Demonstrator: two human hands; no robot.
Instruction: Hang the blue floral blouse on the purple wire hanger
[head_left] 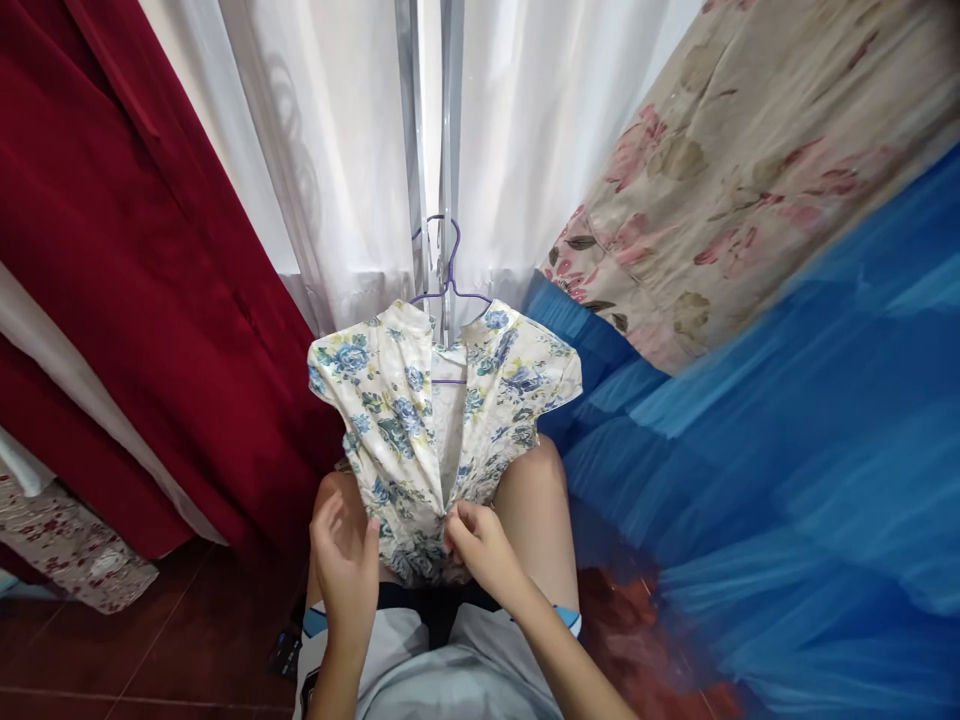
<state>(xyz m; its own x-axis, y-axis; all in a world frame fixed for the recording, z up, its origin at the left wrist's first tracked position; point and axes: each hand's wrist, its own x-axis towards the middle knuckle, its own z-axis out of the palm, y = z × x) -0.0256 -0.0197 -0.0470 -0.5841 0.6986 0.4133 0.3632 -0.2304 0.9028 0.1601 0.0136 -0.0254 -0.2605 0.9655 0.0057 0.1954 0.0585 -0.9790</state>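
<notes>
A white short-sleeved dress [405, 410] with blue flowers hangs on a purple wire hanger [454, 262], its lower part lying over my lap. The back or front opening gapes in a narrow V down the middle. At the bottom of that V, my right hand [476, 545] pinches the fabric edge; any small zip pull or fastener there is too small to make out. My left hand [343, 545] is beside the dress on the left, thumb and fingers apart, with nothing in it.
White sheer curtains [345, 150] hang behind the dress. Dark red cloth [150, 230] drapes on the left; a beige floral cloth [720, 190] and blue tulle-like fabric [787, 430] fill the right. Below are red floor tiles [187, 630] and a small dark object [285, 655] by my left leg.
</notes>
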